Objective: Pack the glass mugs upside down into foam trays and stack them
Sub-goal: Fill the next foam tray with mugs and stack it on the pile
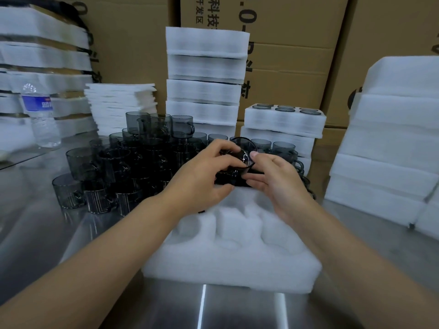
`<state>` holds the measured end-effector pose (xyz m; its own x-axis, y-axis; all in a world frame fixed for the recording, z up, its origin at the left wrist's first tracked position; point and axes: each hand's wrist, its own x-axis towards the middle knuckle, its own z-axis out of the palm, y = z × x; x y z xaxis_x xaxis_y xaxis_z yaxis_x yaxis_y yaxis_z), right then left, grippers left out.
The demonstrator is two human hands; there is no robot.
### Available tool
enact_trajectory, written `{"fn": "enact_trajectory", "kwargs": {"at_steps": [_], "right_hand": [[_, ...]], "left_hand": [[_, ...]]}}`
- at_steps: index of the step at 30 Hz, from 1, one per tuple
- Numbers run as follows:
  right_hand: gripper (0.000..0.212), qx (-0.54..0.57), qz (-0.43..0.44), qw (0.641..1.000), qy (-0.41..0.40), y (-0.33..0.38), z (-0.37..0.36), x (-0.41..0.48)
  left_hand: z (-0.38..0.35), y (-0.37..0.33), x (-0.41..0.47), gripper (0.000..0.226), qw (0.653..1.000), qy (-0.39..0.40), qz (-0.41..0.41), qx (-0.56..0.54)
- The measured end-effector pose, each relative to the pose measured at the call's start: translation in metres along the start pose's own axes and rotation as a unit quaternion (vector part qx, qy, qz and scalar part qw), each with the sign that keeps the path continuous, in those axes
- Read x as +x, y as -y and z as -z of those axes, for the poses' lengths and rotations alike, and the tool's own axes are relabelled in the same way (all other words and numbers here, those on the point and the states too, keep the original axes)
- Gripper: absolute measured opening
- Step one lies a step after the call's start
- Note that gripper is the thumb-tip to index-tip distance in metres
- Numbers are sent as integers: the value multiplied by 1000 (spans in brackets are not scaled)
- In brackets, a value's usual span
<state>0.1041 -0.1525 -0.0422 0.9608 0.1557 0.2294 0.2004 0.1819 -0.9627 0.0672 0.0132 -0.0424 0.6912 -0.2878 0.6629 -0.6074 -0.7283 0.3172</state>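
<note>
Both hands, left hand (204, 176) and right hand (273, 179), closed in a shared grip on one smoked glass mug (241, 154) above the foam tray (232, 262) at frame centre; risk of slipping onto the crowded mug pile (123, 167).

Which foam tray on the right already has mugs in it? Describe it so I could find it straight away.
Start at the tall tower of white foam trays in front of the cardboard boxes. Just to its right is a shorter stack, and the filled tray is its top layer. Unlike the plain white blocks around it, dark glass rings, the mugs' upturned bases, show in its top.
</note>
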Motion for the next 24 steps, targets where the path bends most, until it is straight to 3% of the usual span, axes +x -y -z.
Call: {"fn": "enact_trajectory", "kwargs": {"at_steps": [6, 8, 17, 24], "right_hand": [[25, 9, -11, 1000, -15, 0, 2, 1], [26, 5, -8, 1000, -17, 0, 1, 1], [17, -9, 3, 1000, 0, 3, 1, -1], [16, -24, 11, 1000, 10, 4, 1, -3]], "left_hand": [[-1, -1, 1, 101, 996, -31, 50, -66], [-2, 2, 1, 108, 992, -18, 79, -99], [-3, 7, 1, 101, 983, 17, 103, -153], [-2, 7, 1, 79, 985, 20, 104, -138]]}}
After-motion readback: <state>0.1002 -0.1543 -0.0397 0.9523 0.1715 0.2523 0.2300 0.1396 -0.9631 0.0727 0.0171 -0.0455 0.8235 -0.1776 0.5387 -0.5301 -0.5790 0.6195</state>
